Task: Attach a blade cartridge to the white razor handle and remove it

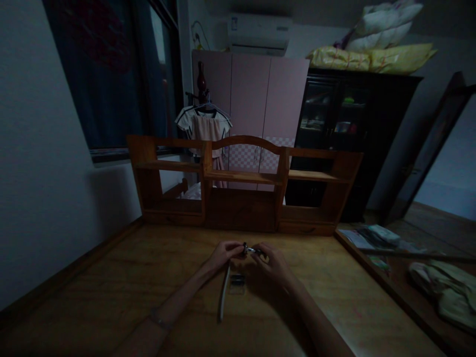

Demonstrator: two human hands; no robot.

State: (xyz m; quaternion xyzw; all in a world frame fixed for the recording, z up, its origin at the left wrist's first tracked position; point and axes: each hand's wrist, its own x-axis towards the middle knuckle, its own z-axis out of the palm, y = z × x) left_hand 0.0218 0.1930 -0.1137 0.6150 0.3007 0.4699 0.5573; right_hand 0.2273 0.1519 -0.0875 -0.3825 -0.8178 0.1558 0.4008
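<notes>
Above the middle of the wooden desk (186, 297), my left hand (225, 253) pinches a small dark piece (244, 249) with a shiny part; its exact kind is too dim to make out. My right hand (271, 260) is closed on a small slim tool with a shiny metal shaft (252, 250), whose tip points left and meets the dark piece. From beneath my left hand a long pale grey strip (223, 292) runs toward me; I cannot tell whether it joins the held piece. Between my forearms lies a small clear case (237, 284) with dark contents.
A wooden shelf unit (243, 176) stands along the back of the desk. A wall (67, 198) borders the left side. Beyond the desk's right edge are papers and a packet (383, 235) and some crumpled cloth (446, 292). The room is dim.
</notes>
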